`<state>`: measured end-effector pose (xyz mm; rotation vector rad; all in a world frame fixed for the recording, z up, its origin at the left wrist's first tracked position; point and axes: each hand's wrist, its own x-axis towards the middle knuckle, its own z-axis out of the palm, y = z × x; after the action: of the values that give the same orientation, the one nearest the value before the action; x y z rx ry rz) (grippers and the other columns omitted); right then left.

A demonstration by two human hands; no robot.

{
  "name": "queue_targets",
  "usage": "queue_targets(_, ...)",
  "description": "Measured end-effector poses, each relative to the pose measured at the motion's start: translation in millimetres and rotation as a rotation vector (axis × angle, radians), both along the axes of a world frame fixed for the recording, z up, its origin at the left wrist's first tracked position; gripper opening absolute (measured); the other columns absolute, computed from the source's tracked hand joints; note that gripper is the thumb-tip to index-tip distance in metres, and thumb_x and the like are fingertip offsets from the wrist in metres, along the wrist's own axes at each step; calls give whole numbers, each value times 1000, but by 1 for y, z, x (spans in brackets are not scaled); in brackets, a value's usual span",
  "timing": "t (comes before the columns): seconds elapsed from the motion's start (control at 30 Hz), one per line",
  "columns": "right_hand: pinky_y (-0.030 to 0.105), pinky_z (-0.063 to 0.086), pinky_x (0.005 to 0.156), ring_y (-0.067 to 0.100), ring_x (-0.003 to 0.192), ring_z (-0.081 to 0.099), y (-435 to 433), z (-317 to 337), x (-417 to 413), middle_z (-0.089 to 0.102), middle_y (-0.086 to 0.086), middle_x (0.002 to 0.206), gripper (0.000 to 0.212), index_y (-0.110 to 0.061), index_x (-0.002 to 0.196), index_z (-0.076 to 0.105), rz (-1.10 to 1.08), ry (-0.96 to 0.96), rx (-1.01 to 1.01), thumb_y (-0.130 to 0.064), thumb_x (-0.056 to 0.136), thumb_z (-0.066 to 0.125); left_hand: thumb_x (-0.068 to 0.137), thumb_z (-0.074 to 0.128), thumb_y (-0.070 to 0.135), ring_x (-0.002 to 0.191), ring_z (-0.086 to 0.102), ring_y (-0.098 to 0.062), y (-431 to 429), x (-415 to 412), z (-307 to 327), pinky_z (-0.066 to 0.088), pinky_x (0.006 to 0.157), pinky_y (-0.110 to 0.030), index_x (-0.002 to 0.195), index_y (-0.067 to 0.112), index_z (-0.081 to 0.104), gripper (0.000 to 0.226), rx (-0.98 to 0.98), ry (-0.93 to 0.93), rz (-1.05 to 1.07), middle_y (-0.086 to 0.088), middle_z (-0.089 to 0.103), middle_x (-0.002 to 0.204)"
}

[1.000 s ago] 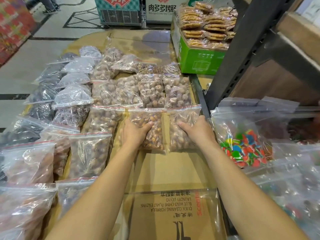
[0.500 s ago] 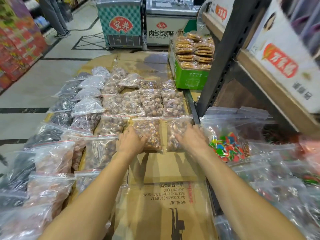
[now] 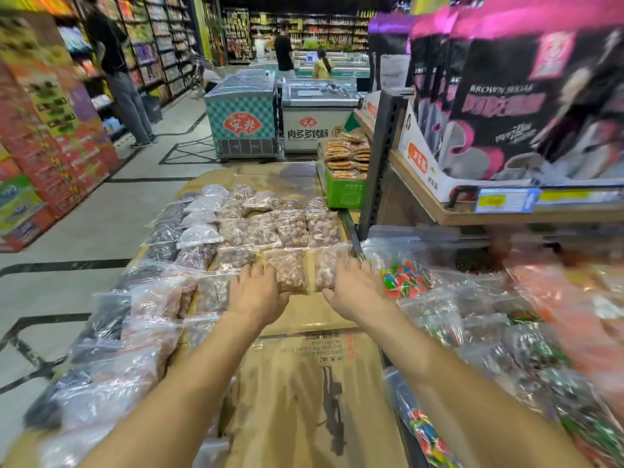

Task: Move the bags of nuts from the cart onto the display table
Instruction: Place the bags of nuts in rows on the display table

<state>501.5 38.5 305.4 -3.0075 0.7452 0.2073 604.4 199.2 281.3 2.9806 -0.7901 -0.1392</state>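
Note:
Two clear zip bags of brown nuts lie side by side on the cardboard-covered display table. My left hand rests with straight fingers on the left edge of the left nut bag, thumb at its near edge. My right hand lies flat on the right nut bag, thumb at its near corner. Behind them are rows of more nut bags, and bags of dark dried fruit lie to the left. No cart is in view.
Bags of coloured candy pile up at the right under a black shelf post. A green box of biscuits stands at the table's far end, with freezers beyond it. Several people stand in the aisle.
The view has lifted and now takes in the shop aisle. Both hands stay on the two front nut bags and have slid back toward the bags' near edges.

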Motion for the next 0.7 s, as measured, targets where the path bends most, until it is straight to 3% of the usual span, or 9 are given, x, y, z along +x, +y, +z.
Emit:
queue_targets(0.4,54,37,118,38,148,40,86,38,-89,44,15,160,70,-14,161,36,-119,-90,-55,-48,104,55,99,54,48,145,41,-34,66,-67,42,37,114,-51,145,16,49,56,-59,-93,-161,-9,50,155)
queue_targets(0.7,53,37,115,40,145,42,159,39,-144,48,18,156,67,-11,155,41,-281,-62,-80,-54,105,52,99,57,51,154,30,-37,112,-108,44,25,124,-55,157,15,40,71,-68,-56,-315,-12,42,164)
